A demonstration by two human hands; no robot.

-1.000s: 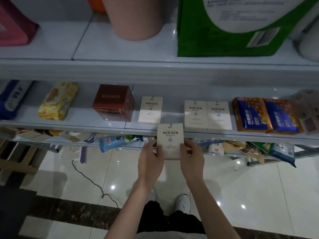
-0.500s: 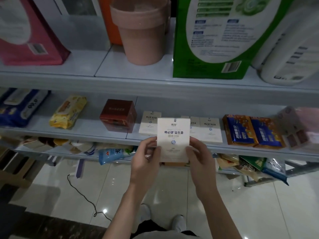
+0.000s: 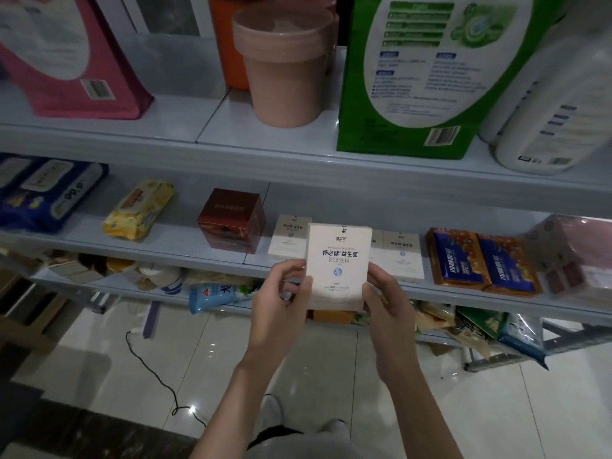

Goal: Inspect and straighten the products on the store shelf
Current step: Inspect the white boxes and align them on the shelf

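— Where's the box they're checking?

— Off the shelf. The cream probiotic drink box is up in the air, in front of the front edge of the middle shelf. It is upright, printed face turned to the person.

— Both hands on it?

— Yes. The left hand grips its lower left edge, thumb laid on the front face, fingers curled behind. The right hand grips the lower right edge, thumb against it. Neither is spread wide; both are closed round the carton.

— What's behind it?

— A matching cream box sits on the middle shelf near its front edge, just left of the held one. A second cream box sits to the right, and a third cream box between them is mostly hidden.

— And further along?

— Leftward, a dark red box stands beside the cream ones. Then comes a yellow wipes pack lying askew, then a blue wipes pack at the left end. Rightward, two blue-and-orange packets lie side by side, touching.

— Top shelf?

— A pink bag at the left, a pink plastic bucket in the middle, a green bag beside it showing its barcode, and a white jug at the right.

— Underneath?

— The bottom shelf holds jumbled packets, a blue-and-white pouch poking past its front edge. A black cable trails across the tiled floor.
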